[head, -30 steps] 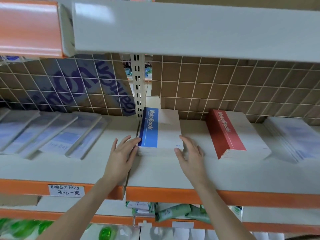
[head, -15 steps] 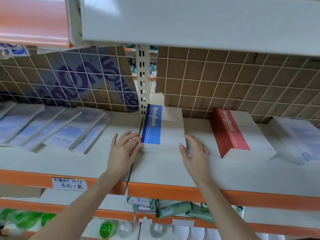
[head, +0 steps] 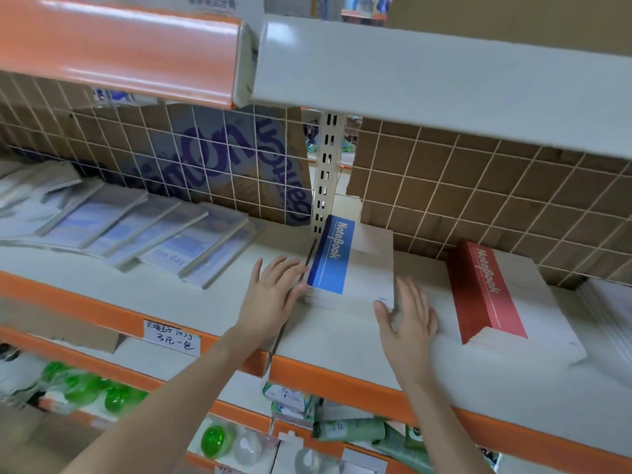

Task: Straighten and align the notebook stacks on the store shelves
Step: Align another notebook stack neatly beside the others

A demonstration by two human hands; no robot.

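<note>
Blue notebook stack [head: 355, 271] lies flat on the shelf [head: 212, 302], just right of the slotted upright [head: 326, 172]. It sits between the two hands: left hand [head: 273, 295] with straight fingers [head: 290, 271] against its left edge, right hand [head: 410, 313] flat at the near right corner, thumb apparently touching; blur prevents certainty. Neither hand grips. Long axis runs front to back, spine band on the left, title reading away from the viewer. Both hands about equally near. Red notebook stack [head: 506, 295] lies skewed, well right.
</note>
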